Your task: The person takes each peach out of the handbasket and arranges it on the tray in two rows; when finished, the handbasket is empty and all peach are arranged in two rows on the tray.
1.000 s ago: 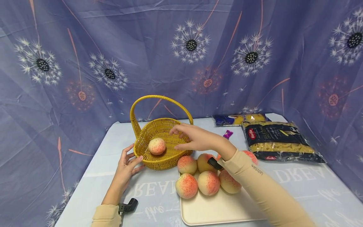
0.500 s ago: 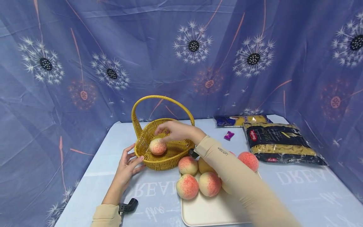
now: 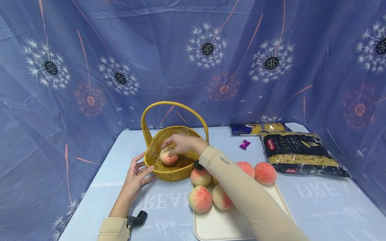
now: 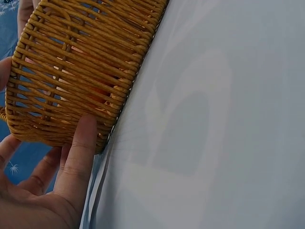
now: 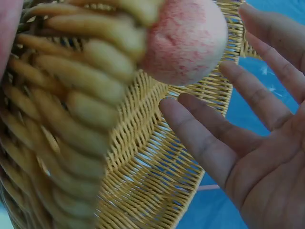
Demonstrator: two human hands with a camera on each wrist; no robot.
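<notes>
A yellow wicker basket (image 3: 169, 174) with a tall arched handle stands on the table, one peach (image 3: 167, 158) inside it. My left hand (image 3: 136, 174) holds the basket's left end. Its thumb lies at the rim and its fingers press the outer weave, as the left wrist view (image 4: 71, 176) also shows. Over the basket, my right hand (image 3: 182, 143) reaches down at the peach, fingers around its upper side. In the right wrist view that hand (image 5: 257, 129) has its fingers spread beside the peach (image 5: 190, 43); a firm grasp does not show.
Several peaches (image 3: 200, 198) lie on and at a cream tray (image 3: 217, 225), partly hidden by my right sleeve. A small purple-wrapped candy (image 3: 245, 144), a dark pasta bag (image 3: 301, 152) and a blue pasta packet (image 3: 257, 129) lie at the back right. A patterned curtain hangs behind.
My right hand has moved left and down from the basket's right side onto the peach. The left hand stays at the basket. The view has shifted slightly.
</notes>
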